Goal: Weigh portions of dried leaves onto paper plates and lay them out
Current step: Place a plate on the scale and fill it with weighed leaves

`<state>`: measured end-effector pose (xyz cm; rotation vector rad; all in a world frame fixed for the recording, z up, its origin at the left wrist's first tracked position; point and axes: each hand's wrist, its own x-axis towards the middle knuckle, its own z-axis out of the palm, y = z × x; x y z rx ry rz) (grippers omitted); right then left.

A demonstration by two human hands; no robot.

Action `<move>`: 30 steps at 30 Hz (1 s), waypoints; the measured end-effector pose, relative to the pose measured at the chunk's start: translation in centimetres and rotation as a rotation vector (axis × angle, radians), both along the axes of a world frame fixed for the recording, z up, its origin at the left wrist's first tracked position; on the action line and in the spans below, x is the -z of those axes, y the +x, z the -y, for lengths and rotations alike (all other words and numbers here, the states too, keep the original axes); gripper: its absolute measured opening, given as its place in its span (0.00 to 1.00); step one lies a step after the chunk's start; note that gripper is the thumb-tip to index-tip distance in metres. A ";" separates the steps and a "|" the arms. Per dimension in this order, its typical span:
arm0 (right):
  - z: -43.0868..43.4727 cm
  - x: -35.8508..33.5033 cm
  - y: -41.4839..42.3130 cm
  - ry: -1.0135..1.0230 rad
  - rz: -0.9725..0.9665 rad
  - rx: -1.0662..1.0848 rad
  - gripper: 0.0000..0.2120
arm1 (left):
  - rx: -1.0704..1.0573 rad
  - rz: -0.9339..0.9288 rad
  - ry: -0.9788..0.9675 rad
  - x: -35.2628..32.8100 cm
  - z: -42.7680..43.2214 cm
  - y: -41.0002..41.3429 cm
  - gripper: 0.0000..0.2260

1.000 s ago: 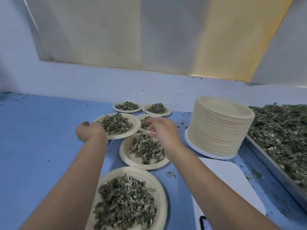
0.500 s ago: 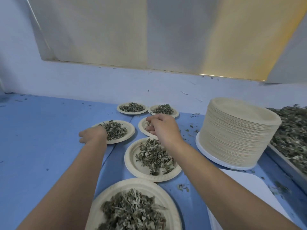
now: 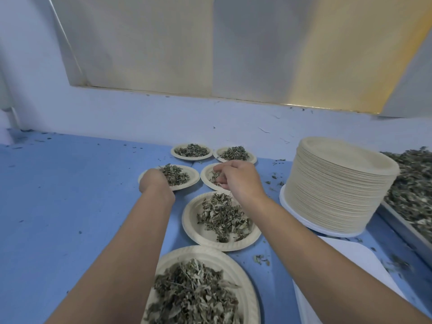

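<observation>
Leaves (image 3: pixel 222 215), dried and grey-green, lie heaped on six paper plates laid out on the blue surface (image 3: pixel 70 206). The near plate (image 3: pixel 250 293) is at the bottom edge of the view, partly behind the left forearm. Just beyond it sits the second plate (image 3: pixel 190 220), close to it. Farther on come the mid-left plate (image 3: pixel 192 177) and mid-right plate (image 3: pixel 205 177), side by side. Beyond them the far-left plate (image 3: pixel 191 158) and far-right plate (image 3: pixel 251 158) sit close to the wall.

The left hand (image 3: pixel 154 181) lies on the near-left rim of the mid-left plate, beside its heap. Its fingers are hidden under the back of the hand, so whether the grip is clamped on the rim cannot be told. The right hand (image 3: pixel 237 181) hangs over the mid-right plate and covers its right half. Its fingers (image 3: pixel 221 166) are curled and drawn together, tips down at the heap there. Whether that grip holds any leaves cannot be told.

To the right stands a tall stack (image 3: pixel 339 188) of plates on a white disc (image 3: pixel 287 206). Right of it, a metal tray (image 3: pixel 406 228) is piled with more leaves. A white board (image 3: pixel 350 265) lies near right, partly behind the right forearm. Crumbs (image 3: pixel 261 259) dot the surface between the second plate and the board.
</observation>
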<state>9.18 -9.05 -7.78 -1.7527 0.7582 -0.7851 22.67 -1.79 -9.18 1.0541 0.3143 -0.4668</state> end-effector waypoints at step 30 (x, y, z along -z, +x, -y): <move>0.8 0.3 -3.0 0.098 0.045 -0.038 0.15 | 0.196 0.051 -0.011 1.2 0.7 -1.3 0.17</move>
